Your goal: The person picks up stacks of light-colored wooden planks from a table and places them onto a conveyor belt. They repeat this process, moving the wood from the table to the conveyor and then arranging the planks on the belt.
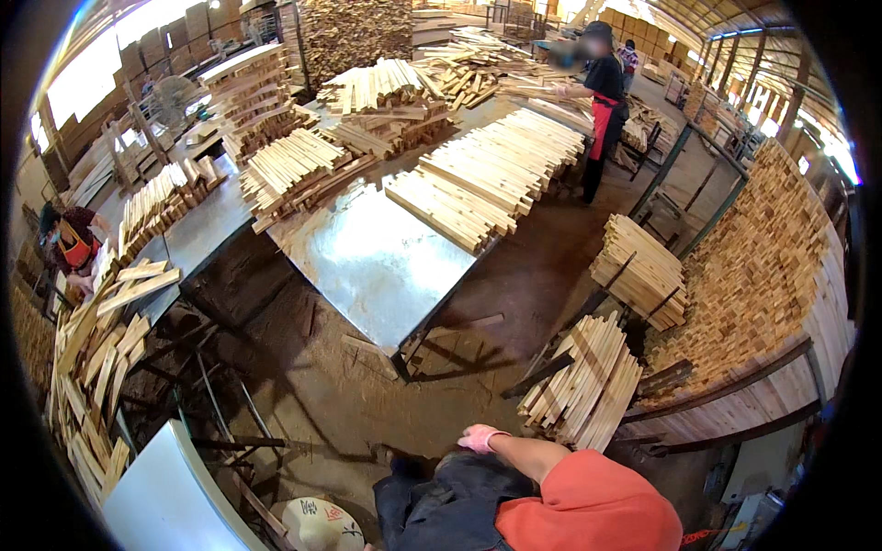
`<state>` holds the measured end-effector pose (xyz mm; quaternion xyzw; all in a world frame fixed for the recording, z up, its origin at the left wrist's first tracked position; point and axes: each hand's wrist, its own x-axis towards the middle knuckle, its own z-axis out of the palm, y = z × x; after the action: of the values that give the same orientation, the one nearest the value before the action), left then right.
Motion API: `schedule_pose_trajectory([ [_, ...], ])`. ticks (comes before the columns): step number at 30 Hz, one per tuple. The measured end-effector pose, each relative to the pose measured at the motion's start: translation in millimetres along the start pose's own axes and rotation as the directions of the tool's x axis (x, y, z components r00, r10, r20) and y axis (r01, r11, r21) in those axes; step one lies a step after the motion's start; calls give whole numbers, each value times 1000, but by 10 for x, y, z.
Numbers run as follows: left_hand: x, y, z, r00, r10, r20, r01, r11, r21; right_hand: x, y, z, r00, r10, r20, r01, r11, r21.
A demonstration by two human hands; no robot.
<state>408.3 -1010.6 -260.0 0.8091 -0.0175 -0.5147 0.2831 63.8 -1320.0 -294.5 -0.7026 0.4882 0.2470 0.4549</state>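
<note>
My right hand [480, 438], in a pink glove, is low in the middle of the view, at the end of a bent bare forearm below an orange-red sleeve [588, 505]. It lies against my dark-clothed leg [459, 487], fingers loosely extended, with nothing visible in them. My left hand is out of view. Nearest to the right hand, a little to its right, is a stack of pale wooden strips [583, 381] on a low dark frame. A second stack of strips [640, 271] sits just beyond it.
A metal-topped table [367, 275] ahead carries rows of wooden strips [487, 174]. A large wood stack [753, 275] rises at right. Loose boards [96, 367] and a pale metal panel [175, 496] are at left, a round pale lid-like object [317, 525] below. Two co-workers [606, 101], [73, 239] stand farther off.
</note>
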Motion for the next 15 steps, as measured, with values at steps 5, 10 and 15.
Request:
schedule_pose_trajectory([
  [5, 580, 221, -154, 995, -65, 70, 63, 998, 29, -285, 58, -346, 969, 246, -13, -243, 963, 117],
  [10, 1441, 382, -324, 982, -170, 85, 174, 984, -42, -288, -184, -965, 948, 297, -112, -219, 868, 446],
  [15, 2239, 1131, -416, 970, -174, 169, 223, 914, -338, 71, -221, -1338, 920, 346, -184, -150, 745, 650],
])
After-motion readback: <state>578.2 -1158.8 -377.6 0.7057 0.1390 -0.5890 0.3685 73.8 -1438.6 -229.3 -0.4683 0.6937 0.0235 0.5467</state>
